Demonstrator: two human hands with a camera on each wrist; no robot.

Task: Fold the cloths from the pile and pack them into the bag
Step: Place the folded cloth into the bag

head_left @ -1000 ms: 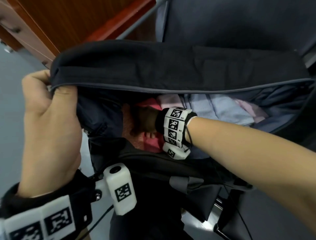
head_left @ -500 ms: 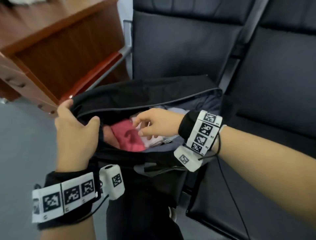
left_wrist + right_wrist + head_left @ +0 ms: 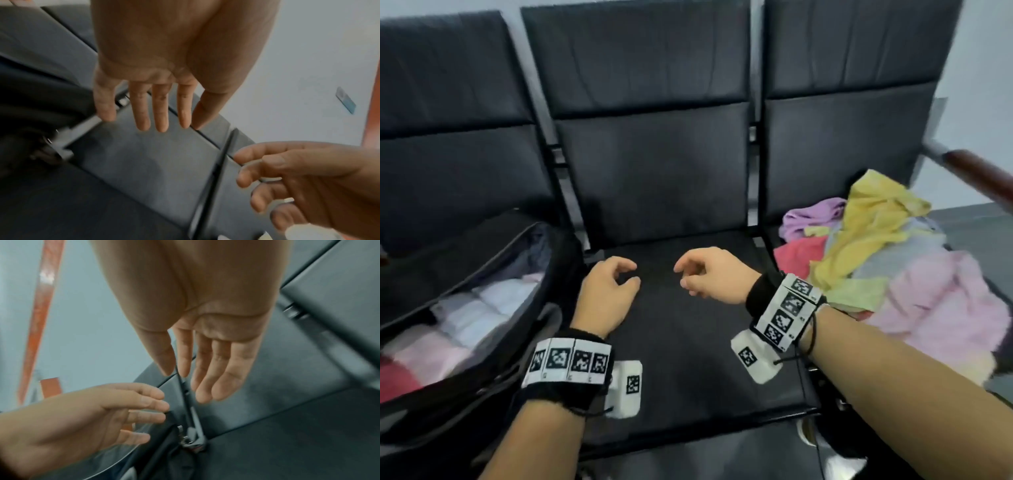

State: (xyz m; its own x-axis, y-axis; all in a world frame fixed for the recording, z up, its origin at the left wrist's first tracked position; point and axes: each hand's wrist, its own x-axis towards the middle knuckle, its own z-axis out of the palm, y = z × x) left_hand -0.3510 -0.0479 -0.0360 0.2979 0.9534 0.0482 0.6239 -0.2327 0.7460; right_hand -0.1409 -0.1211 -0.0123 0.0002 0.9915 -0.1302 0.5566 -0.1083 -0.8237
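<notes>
An open black bag [image 3: 558, 260] sits on the left seat, with folded white, pink and red cloths [image 3: 465, 318] packed inside. A loose pile of cloths [image 3: 887, 260], yellow, pink, purple, red and grey, lies on the right seat. My left hand [image 3: 616, 279] hovers over the middle seat just right of the bag, fingers relaxed and holding nothing. My right hand [image 3: 695, 274] hangs beside it, also relaxed and holding nothing, well left of the pile. In the left wrist view my left hand [image 3: 152, 123] shows straight fingers. My right hand [image 3: 195, 382] looks the same in the right wrist view.
Three black padded seats stand in a row; the middle seat [image 3: 688, 342] lies under both hands. A wooden armrest [image 3: 979, 168] juts out at the far right above the pile. Metal brackets [image 3: 590, 253] join the seats.
Both hands have left the bag: the left let go of its rim, the right came out of it. They now hover over the middle seat, and the view swung right onto the cloth pile.
</notes>
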